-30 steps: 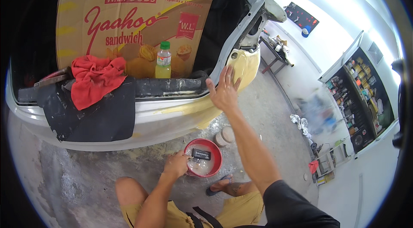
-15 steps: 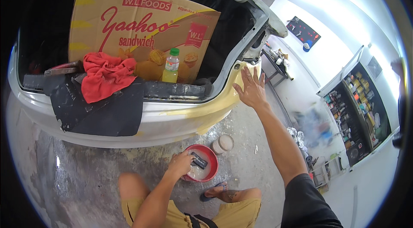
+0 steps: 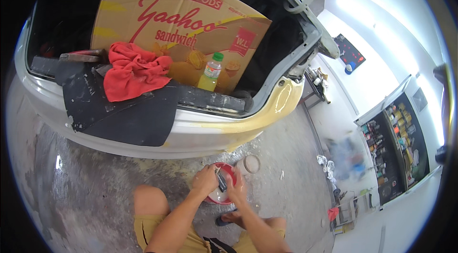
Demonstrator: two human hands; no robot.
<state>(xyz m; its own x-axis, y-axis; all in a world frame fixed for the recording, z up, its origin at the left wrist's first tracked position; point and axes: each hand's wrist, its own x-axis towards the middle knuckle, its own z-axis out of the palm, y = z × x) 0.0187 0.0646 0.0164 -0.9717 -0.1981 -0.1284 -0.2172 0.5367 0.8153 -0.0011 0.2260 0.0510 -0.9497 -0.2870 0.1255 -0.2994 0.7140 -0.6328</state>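
Over a red basin (image 3: 226, 169) of cloudy water on the floor, my left hand (image 3: 205, 180) is closed on a black sanding block (image 3: 222, 182). My right hand (image 3: 236, 189) is at the basin's right side, close to the block. Its fingers are smeared by motion, and whether they touch the block I cannot tell. Beyond the basin is the white rear bumper (image 3: 200, 131) of a car, its right corner covered by a wet-looking yellowish patch (image 3: 282, 98).
A round tub (image 3: 250, 164) stands beside the basin. On the bumper edge lie a red cloth (image 3: 136, 72) and a black sheet (image 3: 124, 117). A green-capped bottle (image 3: 210, 74) stands before a large cardboard box (image 3: 124, 10) in the open trunk. Shelves of cans (image 3: 403, 126) line the right wall.
My right hand has left the yellowish bumper corner and come down to the basin beside my left hand. The left hand still holds the block. The view has shifted somewhat.
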